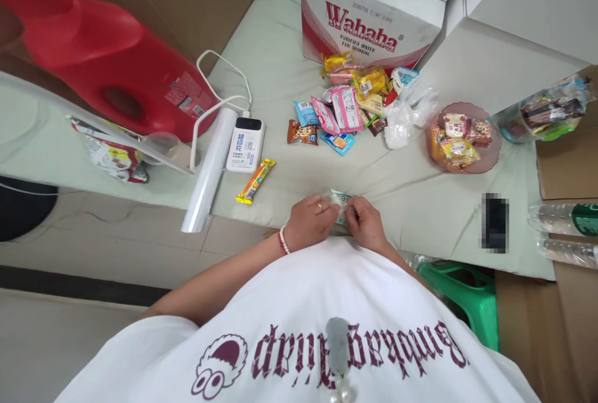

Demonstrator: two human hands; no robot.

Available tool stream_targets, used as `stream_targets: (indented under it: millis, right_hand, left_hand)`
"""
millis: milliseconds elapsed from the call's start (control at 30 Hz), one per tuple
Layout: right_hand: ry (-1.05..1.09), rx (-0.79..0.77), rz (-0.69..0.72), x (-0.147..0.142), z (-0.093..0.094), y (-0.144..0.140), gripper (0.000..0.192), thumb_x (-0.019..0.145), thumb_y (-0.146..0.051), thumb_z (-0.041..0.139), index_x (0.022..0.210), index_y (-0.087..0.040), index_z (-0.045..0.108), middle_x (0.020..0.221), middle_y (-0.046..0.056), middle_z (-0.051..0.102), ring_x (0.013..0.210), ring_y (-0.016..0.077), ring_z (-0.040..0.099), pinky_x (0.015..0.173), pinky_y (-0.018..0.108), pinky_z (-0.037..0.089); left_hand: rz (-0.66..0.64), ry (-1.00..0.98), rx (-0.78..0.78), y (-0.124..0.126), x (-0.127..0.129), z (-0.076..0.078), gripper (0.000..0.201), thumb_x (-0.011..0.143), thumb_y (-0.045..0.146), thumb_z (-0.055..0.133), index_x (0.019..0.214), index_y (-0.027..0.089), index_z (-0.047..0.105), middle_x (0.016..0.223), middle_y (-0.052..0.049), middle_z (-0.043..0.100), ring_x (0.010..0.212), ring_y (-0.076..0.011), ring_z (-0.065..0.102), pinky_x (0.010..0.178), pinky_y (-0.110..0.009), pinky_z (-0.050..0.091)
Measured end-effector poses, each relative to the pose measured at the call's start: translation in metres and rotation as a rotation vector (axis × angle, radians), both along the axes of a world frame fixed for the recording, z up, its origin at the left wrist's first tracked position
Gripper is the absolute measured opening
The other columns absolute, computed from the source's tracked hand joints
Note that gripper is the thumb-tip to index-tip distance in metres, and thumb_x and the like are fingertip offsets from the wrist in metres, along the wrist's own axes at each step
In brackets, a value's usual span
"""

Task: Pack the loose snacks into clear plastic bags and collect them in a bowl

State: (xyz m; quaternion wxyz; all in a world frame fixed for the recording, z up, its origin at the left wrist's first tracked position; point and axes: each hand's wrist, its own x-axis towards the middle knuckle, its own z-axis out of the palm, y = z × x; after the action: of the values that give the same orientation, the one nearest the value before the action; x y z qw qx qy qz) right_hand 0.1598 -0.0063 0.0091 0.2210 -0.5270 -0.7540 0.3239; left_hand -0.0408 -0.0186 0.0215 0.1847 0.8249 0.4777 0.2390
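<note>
At the table's near edge, close to the white shirt, my left hand (308, 221) and my right hand (367, 221) meet around a small green-and-clear snack packet (341, 197). Both hands have their fingers closed on it, the left from one side and the right from the other. Much of the packet is hidden by the fingers, so its contents cannot be made out. Farther forward lies a pile of wrapped snacks (346, 108) in pink, blue, brown and yellow. A yellow snack bar (255, 181) rests to the left of my left hand.
A pink glass bowl (490, 152) of snacks and a clear bag of snacks (546, 113) stand right. Behind the pile is a Wahaha carton (369, 26). Leftward are a white power bank (245, 144), a plastic film roll (210, 172) and a red jug (116, 60).
</note>
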Motion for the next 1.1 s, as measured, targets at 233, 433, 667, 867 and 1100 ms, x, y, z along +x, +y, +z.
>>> stream_targets:
  millis: [233,433,667,867,1100]
  right_hand:
    - [0.177,-0.122,-0.144,0.000,-0.002,-0.001,0.015,0.095,-0.033,0.057,0.093,-0.022,0.067,0.085,0.003,0.064,0.073,0.0178,0.057,0.070,0.030,0.049]
    - [0.364,-0.146,-0.223,-0.002,0.008,0.001,0.023,0.097,-0.040,0.060,0.102,-0.022,0.073,0.095,0.005,0.065,0.073,0.0157,0.057,0.066,0.029,0.049]
    - [0.149,0.094,0.074,-0.007,0.012,0.002,0.028,0.104,-0.034,0.050,0.109,-0.023,0.075,0.103,0.010,0.068,0.092,0.0210,0.067,0.082,0.036,0.058]
    - [0.103,0.026,0.155,-0.012,0.025,-0.001,0.032,0.104,-0.043,0.052,0.119,-0.023,0.072,0.116,0.013,0.068,0.102,0.0243,0.068,0.090,0.040,0.059]
    - [0.742,-0.486,-0.200,-0.021,0.018,-0.002,0.060,0.098,-0.059,0.060,0.149,-0.030,0.046,0.130,0.007,0.069,0.114,0.0231,0.067,0.090,0.037,0.059]
  left_hand:
    - [-0.052,0.163,-0.210,0.021,0.010,0.012,0.026,0.095,0.025,0.051,0.080,0.017,0.071,0.081,-0.011,0.070,0.086,-0.0268,0.064,0.069,-0.037,0.046]
    - [0.098,0.053,-0.352,0.025,-0.005,-0.006,0.022,0.093,0.025,0.056,0.087,0.023,0.076,0.083,-0.007,0.069,0.088,-0.0256,0.061,0.075,-0.037,0.046]
    - [0.411,0.108,-0.399,0.023,-0.005,-0.010,0.049,0.078,0.045,0.077,0.115,0.015,0.066,0.121,-0.018,0.063,0.117,-0.0364,0.053,0.097,-0.049,0.046]
    - [0.306,0.129,-0.539,0.027,0.004,0.019,0.016,0.083,0.030,0.068,0.093,0.020,0.061,0.094,-0.009,0.067,0.090,-0.0274,0.061,0.075,-0.037,0.046]
    - [0.198,0.035,-0.034,0.023,0.030,0.014,0.007,0.087,0.023,0.058,0.094,0.019,0.059,0.104,-0.016,0.065,0.103,-0.0322,0.057,0.084,-0.044,0.047]
